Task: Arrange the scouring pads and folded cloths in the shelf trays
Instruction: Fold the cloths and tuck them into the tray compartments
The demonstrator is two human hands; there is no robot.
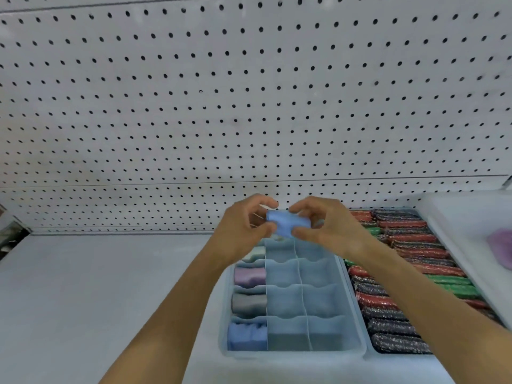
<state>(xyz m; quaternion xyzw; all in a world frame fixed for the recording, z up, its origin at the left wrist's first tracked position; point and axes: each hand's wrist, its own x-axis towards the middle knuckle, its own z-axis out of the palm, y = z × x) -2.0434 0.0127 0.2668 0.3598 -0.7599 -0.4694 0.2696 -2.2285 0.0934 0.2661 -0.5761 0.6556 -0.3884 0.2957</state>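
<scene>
no legible text, labels, brands or numbers anywhere in view. pegboard (249,92) at 12 o'clock: plain holes only. divided tray (352,322) at 6 o'clock: no markings.

- A white pegboard (249,92) with rows of small dark holes rises as the back wall behind the shelf (97,286).
- The shelf surface is pale grey-white and runs from its left edge across to its right edge.
- Dark, blurred clutter (9,231) sits at the shelf's far left edge; what it is cannot be told.
</scene>
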